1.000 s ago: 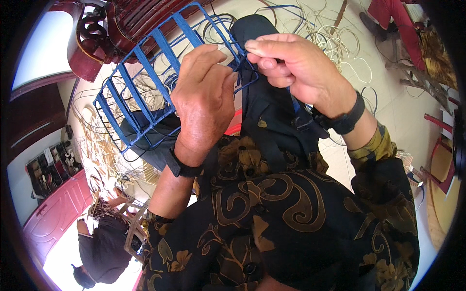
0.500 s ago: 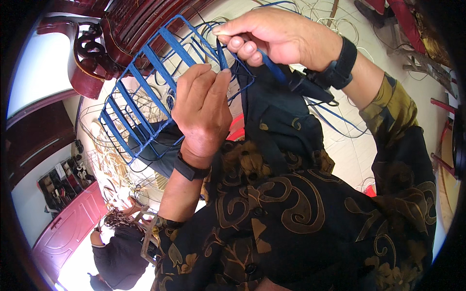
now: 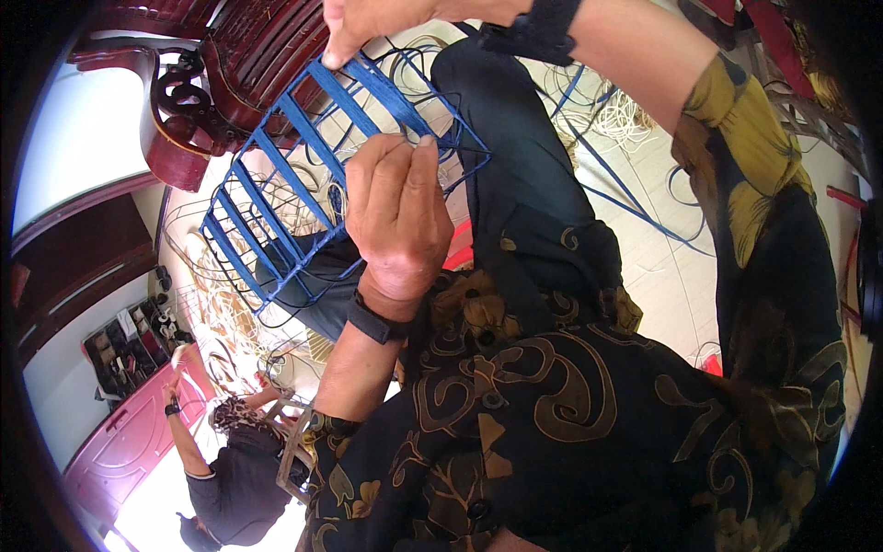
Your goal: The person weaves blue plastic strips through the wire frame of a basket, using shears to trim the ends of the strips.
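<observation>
Two edges, blue frame (image 3: 345, 99): left hand (image 3: 397, 207) pinching near one; right hand (image 3: 382, 18) far, grip unclear; open floor (image 3: 664, 299) right.

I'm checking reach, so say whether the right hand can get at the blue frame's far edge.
Likely yes: the right hand is at the far edge of the blue frame, with nothing visible in between.

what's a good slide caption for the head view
Left hand holds the near side of a blue slatted frame, right hand at its far edge, pale strands on the floor.
</observation>
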### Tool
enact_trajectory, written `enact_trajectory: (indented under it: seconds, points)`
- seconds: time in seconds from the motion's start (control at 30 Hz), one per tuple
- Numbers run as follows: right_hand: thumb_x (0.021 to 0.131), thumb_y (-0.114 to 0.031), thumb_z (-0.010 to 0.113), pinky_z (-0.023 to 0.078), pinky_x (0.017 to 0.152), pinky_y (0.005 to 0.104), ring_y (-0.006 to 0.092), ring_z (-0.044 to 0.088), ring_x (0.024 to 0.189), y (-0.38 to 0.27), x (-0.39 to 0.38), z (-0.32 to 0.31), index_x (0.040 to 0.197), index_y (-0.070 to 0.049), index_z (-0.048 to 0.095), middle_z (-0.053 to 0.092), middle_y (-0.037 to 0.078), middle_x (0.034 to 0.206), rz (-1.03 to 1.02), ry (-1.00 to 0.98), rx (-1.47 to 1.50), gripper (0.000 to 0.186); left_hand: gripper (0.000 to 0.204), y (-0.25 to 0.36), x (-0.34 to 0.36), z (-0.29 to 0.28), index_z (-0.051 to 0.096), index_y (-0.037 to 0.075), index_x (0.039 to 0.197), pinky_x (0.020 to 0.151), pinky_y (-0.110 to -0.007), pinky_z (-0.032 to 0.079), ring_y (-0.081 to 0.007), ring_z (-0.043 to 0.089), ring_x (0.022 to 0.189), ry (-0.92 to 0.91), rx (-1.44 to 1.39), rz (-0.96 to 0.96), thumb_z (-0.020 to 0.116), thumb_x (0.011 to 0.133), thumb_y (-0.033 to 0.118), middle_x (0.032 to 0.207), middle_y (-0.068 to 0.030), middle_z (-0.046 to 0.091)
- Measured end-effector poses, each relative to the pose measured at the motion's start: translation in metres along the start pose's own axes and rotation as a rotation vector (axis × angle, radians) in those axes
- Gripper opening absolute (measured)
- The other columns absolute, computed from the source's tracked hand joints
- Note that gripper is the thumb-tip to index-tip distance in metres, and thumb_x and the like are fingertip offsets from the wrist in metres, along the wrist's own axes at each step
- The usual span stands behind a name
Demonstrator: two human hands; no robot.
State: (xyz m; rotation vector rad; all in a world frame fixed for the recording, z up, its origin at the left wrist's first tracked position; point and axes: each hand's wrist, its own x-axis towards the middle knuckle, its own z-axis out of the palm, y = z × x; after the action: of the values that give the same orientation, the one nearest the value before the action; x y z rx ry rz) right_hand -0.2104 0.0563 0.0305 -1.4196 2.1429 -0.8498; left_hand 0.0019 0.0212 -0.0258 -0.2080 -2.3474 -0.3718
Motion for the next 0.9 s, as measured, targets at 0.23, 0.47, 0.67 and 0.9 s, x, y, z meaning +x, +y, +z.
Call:
enact_trajectory:
  seconds: [0.23, 0.47, 0.67, 0.9]
  points:
    - [0.072, -0.013, 0.069, 0.056, 0.07, 0.0447, 0.0365, 0.071, 0.082, -0.006, 0.01, 0.016, 0.078, -0.002, 0.074, 0.071, 0.02, 0.082, -0.233, 0.152, -0.474, 0.013, 0.028, -0.004, -0.002, -0.001, 0.067, -0.01, 0.096, 0.074, -0.039, 0.054, -0.0338, 0.063, 0.09, -0.01, 0.007, 0.062, 0.068, 0.069, -0.013, 0.089, -0.0168, 0.061]
    - [0.075, -0.014, 0.069, 0.05, 0.076, 0.0458, 0.0339, 0.066, 0.089, -0.015, -0.005, 0.021, 0.078, -0.003, 0.072, 0.068, 0.017, 0.088, -0.276, 0.326, -0.533, 0.012, 0.015, 0.006, 0.002, 0.002, 0.067, -0.005, 0.089, 0.08, -0.041, 0.05, -0.0343, 0.062, 0.091, -0.001, 0.004, -0.069, 0.067, 0.075, -0.01, 0.09, -0.0157, 0.062]
    - [0.095, -0.02, 0.062, 0.041, 0.049, 0.031, 0.0182, 0.053, 0.052, -0.006, -0.068, 0.043, 0.09, -0.006, 0.065, 0.06, 0.005, 0.07, -0.498, 0.73, -0.172, 0.015, 0.015, 0.004, 0.011, -0.009, 0.066, -0.004, 0.087, 0.086, -0.042, 0.049, -0.035, 0.061, 0.095, -0.084, -0.101, -0.194, 0.067, 0.074, -0.01, 0.093, -0.0157, 0.063]
    - [0.09, -0.01, 0.061, 0.053, 0.068, 0.045, 0.0388, 0.066, 0.08, -0.024, -0.178, 0.106, 0.1, 0.0, 0.066, 0.067, 0.02, 0.088, 0.052, 0.524, 0.283, 0.015, 0.011, -0.006, 0.02, -0.018, 0.067, -0.004, 0.088, 0.084, -0.042, 0.051, -0.0379, 0.06, 0.101, -0.292, -0.188, -0.207, 0.066, 0.077, -0.006, 0.093, -0.0177, 0.064]
